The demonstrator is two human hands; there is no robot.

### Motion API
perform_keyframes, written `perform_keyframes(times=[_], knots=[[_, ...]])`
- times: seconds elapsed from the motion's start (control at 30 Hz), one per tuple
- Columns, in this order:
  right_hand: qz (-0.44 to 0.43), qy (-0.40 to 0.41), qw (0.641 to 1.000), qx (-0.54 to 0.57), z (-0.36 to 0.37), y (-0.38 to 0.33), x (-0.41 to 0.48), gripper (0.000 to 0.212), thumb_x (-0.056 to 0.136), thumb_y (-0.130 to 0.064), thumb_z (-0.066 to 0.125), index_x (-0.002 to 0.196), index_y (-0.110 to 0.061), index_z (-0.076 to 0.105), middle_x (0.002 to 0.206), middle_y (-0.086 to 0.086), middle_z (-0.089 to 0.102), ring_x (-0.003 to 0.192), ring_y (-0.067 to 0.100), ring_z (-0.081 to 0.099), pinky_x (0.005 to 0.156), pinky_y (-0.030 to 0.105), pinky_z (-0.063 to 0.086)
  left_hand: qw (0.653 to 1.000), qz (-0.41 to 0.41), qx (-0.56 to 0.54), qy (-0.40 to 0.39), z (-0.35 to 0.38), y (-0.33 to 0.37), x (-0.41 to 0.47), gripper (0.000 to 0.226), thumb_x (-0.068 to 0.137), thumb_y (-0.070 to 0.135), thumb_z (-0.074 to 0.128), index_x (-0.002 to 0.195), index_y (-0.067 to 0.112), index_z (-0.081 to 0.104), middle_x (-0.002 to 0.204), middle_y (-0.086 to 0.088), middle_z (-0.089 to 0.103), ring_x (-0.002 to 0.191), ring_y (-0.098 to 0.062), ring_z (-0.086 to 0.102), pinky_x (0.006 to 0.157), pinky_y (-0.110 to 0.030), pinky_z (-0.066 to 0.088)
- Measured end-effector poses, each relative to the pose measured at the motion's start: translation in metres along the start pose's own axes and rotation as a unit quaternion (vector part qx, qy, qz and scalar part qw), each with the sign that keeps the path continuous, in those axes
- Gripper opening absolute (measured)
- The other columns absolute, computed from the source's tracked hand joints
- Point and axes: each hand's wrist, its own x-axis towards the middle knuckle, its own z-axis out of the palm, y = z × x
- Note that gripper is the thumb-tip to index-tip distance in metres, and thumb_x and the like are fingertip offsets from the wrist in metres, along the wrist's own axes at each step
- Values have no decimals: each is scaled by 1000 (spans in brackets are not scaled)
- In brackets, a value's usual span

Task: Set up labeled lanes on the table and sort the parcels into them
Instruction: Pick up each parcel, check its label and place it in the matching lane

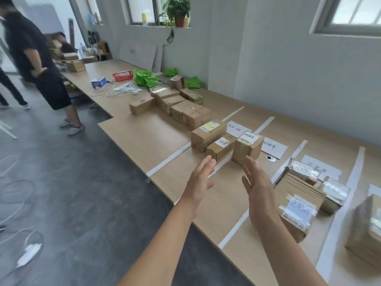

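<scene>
My left hand (201, 180) and my right hand (258, 189) are both open and empty, fingers stretched toward a group of labeled cardboard parcels. The small flat parcel (220, 147) lies just past my left fingertips. A taller parcel (247, 148) stands beyond my right fingertips. A longer parcel with a yellow note (207, 134) sits behind them. White tape strips (168, 161) mark lanes across the wooden table (148, 137). Paper lane labels (273, 147) lie toward the wall. Sorted parcels with taped labels (298, 211) fill the lane on the right.
A row of unlabeled boxes (175, 102) runs back along the table, with green bags (145, 78), a red basket (122, 75), a tissue pack and white cables beyond. A person in black (39, 65) stands on the left by the table. Cables lie on the floor.
</scene>
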Motion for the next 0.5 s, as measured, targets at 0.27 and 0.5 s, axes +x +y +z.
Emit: perform_keyframes(times=[0.27, 0.5], knots=[[28, -31, 999, 14, 85, 35, 50, 42, 109, -49, 47, 144, -31, 62, 150, -17, 59, 144, 4, 49, 119, 31, 39, 999, -26, 14, 35, -81, -4, 46, 53, 107, 54, 49, 157, 36, 43, 156, 14, 51, 140, -2, 50, 115, -38, 46], [63, -58, 996, 33, 172, 67, 128, 43, 110, -46, 48, 149, -30, 60, 153, -18, 56, 144, 2, 48, 126, 39, 35, 997, -28, 24, 73, -154, 24, 128, 62, 96, 61, 52, 152, 34, 50, 150, 15, 57, 137, 1, 51, 112, -36, 47]])
